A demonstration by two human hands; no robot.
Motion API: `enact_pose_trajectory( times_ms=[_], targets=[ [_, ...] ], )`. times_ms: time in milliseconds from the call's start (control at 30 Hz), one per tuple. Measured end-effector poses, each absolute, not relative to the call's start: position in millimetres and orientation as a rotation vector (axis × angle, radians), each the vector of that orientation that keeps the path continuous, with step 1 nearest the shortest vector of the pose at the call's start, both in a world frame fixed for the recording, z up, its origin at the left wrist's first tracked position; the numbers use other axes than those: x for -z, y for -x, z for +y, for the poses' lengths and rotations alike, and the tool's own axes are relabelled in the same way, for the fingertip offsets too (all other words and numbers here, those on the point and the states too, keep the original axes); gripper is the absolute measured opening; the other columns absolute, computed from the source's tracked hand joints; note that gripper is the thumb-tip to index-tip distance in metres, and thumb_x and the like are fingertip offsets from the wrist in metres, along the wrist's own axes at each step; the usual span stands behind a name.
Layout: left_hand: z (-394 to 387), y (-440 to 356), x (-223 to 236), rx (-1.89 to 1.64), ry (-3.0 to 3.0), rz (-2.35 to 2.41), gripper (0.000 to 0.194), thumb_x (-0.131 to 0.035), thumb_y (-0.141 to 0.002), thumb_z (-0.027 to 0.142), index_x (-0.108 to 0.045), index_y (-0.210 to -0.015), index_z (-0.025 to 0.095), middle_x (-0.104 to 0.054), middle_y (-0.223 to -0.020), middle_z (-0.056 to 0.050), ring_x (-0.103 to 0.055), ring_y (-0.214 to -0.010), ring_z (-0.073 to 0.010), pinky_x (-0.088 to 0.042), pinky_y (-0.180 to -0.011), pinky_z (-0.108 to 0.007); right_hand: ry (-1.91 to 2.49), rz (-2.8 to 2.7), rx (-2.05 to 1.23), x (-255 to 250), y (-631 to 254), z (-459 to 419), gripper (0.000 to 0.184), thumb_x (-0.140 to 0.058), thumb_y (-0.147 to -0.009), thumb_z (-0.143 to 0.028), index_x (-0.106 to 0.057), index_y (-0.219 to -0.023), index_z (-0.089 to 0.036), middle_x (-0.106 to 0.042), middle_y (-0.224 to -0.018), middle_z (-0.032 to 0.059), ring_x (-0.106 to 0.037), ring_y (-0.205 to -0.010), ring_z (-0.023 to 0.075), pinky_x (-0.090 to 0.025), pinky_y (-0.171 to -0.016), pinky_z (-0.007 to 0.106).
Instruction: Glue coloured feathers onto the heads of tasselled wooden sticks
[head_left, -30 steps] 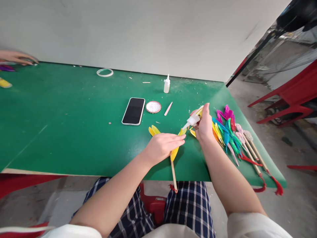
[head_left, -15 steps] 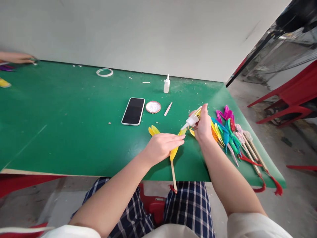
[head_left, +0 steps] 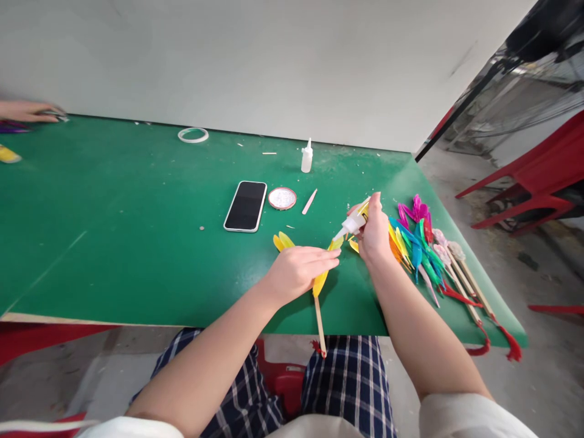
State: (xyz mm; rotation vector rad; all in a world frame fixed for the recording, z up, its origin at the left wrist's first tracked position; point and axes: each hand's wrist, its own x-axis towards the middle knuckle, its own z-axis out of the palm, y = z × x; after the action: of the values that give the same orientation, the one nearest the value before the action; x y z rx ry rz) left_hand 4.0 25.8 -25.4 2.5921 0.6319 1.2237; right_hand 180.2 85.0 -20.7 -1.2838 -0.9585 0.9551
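My right hand (head_left: 376,232) is closed round a small glue bottle (head_left: 352,224) with a white nozzle and yellow label, tilted down to the left. Its tip meets, or nearly meets, a yellow feather (head_left: 336,242). My left hand (head_left: 298,269) pinches the yellow feathers on a thin wooden stick (head_left: 320,322), its fingers partly covering them. The stick's lower end, with a red tassel (head_left: 317,348), sticks out past the table edge. More yellow feather tips (head_left: 283,241) show on the left hand's far side.
A phone (head_left: 246,206), a round dish (head_left: 281,198), pink tweezers (head_left: 309,201), a second bottle (head_left: 307,157) and a tape ring (head_left: 193,135) lie on the green table (head_left: 137,243). Coloured feathers (head_left: 417,240) and tasselled sticks (head_left: 465,274) are at right. Another person's hand (head_left: 31,111) is far left.
Both my hands, the bottle and the feathers stay practically still. The other person's hand at far left has shifted slightly.
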Motion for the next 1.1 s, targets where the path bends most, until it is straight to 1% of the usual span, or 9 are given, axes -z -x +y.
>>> enact_pose_trajectory(
  times_ms=[467, 867, 1100],
  targets=[
    [26.1, -3.7, 25.8, -1.217, -2.604, 0.621, 0.026, -0.047, -0.080, 0.005, -0.063, -0.100, 0.012, -0.065, -0.107, -0.011, -0.064, -0.093, -0.0182, -0.055, -0.077, -0.032, 1.283, -0.906, -0.962, 16.7, -177.9, 83.4, 0.057, -0.040, -0.070, -0.072, -0.056, -0.055, -0.019, -0.042, -0.043, -0.0016, -0.035, -0.035, 0.0073, -0.024, -0.034, 0.023],
    [26.7, -3.8, 27.0, -1.235, -2.612, 0.619, 0.025, -0.048, -0.081, 0.006, -0.063, -0.099, 0.012, -0.065, -0.106, -0.010, -0.064, -0.093, -0.0175, -0.055, -0.076, -0.031, 1.281, -0.877, -0.967, 14.2, -176.4, 81.9, 0.057, -0.042, -0.070, -0.070, -0.057, -0.054, -0.017, -0.043, -0.042, -0.0024, -0.035, -0.034, 0.0064, -0.025, -0.033, 0.022],
    [26.7, -3.5, 27.0, -1.232, -2.608, 0.618, 0.024, -0.049, -0.080, 0.006, -0.064, -0.099, 0.011, -0.066, -0.106, -0.011, -0.064, -0.093, -0.0176, -0.055, -0.078, -0.031, 1.265, -0.875, -0.948, 12.1, -175.7, 80.9, 0.056, -0.044, -0.069, -0.069, -0.057, -0.054, -0.017, -0.045, -0.045, -0.0018, -0.037, -0.035, 0.0065, -0.028, -0.034, 0.022]
  ],
)
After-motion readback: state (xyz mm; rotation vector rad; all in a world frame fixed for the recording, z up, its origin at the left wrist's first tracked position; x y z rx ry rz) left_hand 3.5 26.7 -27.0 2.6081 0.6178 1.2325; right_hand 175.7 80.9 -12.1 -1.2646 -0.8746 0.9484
